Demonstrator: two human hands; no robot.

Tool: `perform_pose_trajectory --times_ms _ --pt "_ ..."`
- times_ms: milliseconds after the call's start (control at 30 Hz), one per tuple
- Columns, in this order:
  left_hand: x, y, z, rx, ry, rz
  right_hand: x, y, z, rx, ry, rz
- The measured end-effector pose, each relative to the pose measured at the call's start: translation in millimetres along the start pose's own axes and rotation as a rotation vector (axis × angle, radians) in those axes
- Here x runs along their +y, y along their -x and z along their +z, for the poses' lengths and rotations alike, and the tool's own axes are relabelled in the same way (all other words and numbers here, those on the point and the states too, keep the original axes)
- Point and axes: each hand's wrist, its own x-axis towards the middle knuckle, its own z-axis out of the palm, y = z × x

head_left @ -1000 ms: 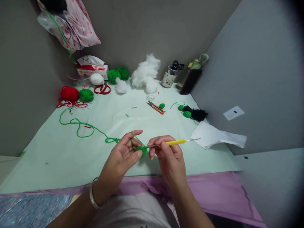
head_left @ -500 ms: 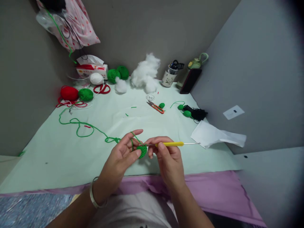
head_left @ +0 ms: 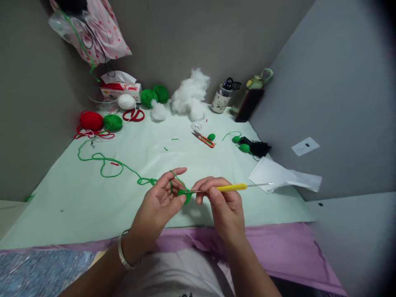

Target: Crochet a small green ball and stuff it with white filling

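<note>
Between the thumb and fingers of my left hand (head_left: pixel 161 198) is a small green crochet piece (head_left: pixel 187 196). Green yarn (head_left: pixel 123 164) loops over the raised index finger and trails away to the left across the table. My right hand (head_left: pixel 225 206) pinches a crochet hook (head_left: pixel 232 187) with a yellow handle. The hook's thin metal tip points left and meets the top edge of the crochet piece; its other metal end sticks out to the right. Whether the tip sits inside a stitch is too small to tell.
Orange thread snips (head_left: pixel 203 139) lie ahead, beside a small green crocheted ball (head_left: pixel 211 136). White stuffing (head_left: pixel 190 97), red scissors (head_left: pixel 133 115), a red yarn ball (head_left: pixel 91 120) and a cup (head_left: pixel 221 99) stand toward the back. A white cloth-like sheet (head_left: pixel 284 177) lies at the right.
My right hand has moved slightly right with the crochet hook, whose tip has drawn back toward the piece's right edge. The crochet piece has tilted in my left hand.
</note>
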Motion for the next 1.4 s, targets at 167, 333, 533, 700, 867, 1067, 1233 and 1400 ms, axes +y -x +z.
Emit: perform_pose_trajectory --times_ms 167,333,533,700,867,1067,1233,1400 --pt "2.3 1.1 2.5 0.062 -0.159 0.038 -8.7 4.3 -4.9 -0.105 0.301 -0.165" --pt "-2.3 2.1 3.7 0.144 -0.387 0.206 -13.7 9.4 -4.4 -0.22 0.587 -0.314" --pt "-5.6 4.1 2.0 0.144 -0.52 0.35 -15.8 12.9 -0.4 -0.244 0.726 -0.483" --pt "-5.4 1.9 4.9 0.111 -0.494 0.344 -6.0 16.5 -0.1 -0.157 0.964 -0.64" --pt "-1.2 0.8 10.0 0.073 -0.212 0.157 7.8 19.7 -1.8 -0.08 1.106 -0.754" --pt "11.4 -3.5 7.4 -0.131 0.374 -0.263 4.0 18.0 -6.6 -0.064 0.768 -0.593" --pt "13.9 -5.7 2.7 -0.076 0.29 -0.163 -3.5 9.9 -4.4 0.022 0.207 -0.267" --pt "3.9 -1.6 7.8 -0.094 0.124 -0.06 1.5 8.5 1.8 0.016 0.271 -0.262"
